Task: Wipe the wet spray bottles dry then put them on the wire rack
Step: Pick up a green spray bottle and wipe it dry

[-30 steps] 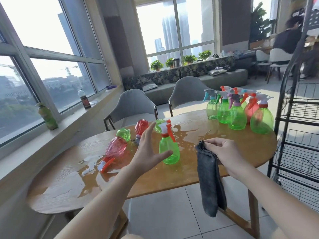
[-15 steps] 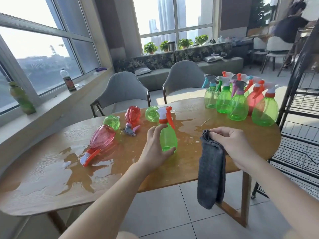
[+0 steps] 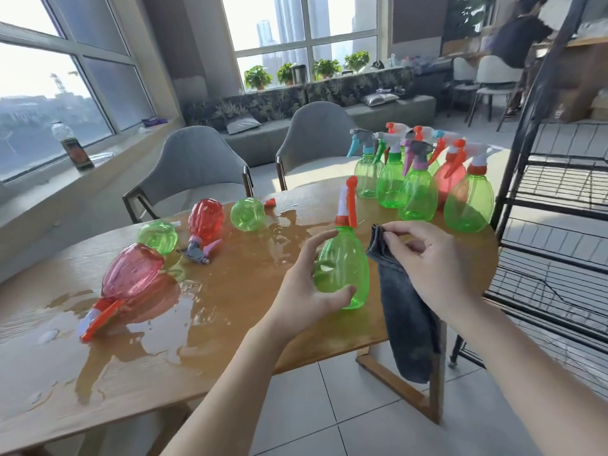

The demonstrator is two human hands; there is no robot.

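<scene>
Puddles cover the wooden table (image 3: 230, 324) at your left. Your left hand (image 3: 306, 291) curls around the upright green spray bottle (image 3: 345, 268) near the front edge; beside it your right hand (image 3: 434, 264) pinches the grey cloth (image 3: 404, 317). Wire rack (image 3: 559, 205) stands rightmost.

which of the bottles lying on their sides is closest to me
The large pink bottle with the orange trigger, lying in the puddle at the table's near left. The other three toppled bottles lie farther back.
</scene>
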